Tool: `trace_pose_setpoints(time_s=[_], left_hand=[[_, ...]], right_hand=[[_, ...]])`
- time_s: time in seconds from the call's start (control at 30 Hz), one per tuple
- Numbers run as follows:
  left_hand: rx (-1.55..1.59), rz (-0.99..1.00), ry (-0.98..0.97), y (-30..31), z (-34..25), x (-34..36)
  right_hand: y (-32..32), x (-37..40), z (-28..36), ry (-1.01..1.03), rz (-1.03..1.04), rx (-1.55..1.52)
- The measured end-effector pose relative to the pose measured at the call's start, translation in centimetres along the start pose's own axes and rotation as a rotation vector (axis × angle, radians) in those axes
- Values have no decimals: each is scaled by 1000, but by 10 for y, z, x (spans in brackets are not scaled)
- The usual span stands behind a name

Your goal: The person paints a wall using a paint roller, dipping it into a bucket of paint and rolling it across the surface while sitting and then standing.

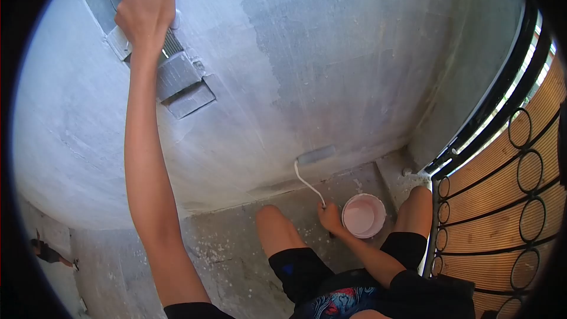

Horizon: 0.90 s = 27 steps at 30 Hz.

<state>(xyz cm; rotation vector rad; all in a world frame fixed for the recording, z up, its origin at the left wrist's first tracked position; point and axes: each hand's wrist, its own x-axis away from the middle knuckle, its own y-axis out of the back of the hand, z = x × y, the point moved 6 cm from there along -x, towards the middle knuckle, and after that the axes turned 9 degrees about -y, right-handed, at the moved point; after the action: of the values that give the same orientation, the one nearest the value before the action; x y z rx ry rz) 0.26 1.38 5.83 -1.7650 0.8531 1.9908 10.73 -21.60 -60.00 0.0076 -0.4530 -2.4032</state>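
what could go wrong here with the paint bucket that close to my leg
1. The open bucket stands between the right hand and a knee; a shift of the leg could tip it.
2. The roller works at the wall's foot, so it may smear the floor.
3. The left hand braces high on a metal fixture; a slip could upset the crouch.

Black shorts (301, 269), a blue-and-red patterned garment (341, 305) — arms and knees bare.
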Motion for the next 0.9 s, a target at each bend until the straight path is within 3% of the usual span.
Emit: trace_pose_setpoints(time_s=[0.07, 0.17, 0.3, 0.37, 0.6, 0.7, 0.8, 0.9], left_hand=[[32, -35, -18, 3, -3, 0], [-19, -53, -62, -1, 1, 3], [119, -34, 24, 16, -17, 6], [93, -109, -75, 21, -23, 7], [146, -82, -40, 23, -26, 10], [81, -138, -113, 15, -17, 5], [131, -65, -19, 21, -21, 11], [139, -76, -128, 19, -21, 8]], right_hand=[[-12, 15, -43, -233, 172, 89], [-18, 23, -52, -351, 203, 90], [-21, 22, -52, -408, 264, 79], [-9, 29, -24, -335, 193, 38], [-16, 20, -12, -342, 170, -155], [-16, 12, -6, -354, 195, -294], [-22, 17, -12, -447, 301, -391], [-30, 25, -22, -577, 397, -438]])
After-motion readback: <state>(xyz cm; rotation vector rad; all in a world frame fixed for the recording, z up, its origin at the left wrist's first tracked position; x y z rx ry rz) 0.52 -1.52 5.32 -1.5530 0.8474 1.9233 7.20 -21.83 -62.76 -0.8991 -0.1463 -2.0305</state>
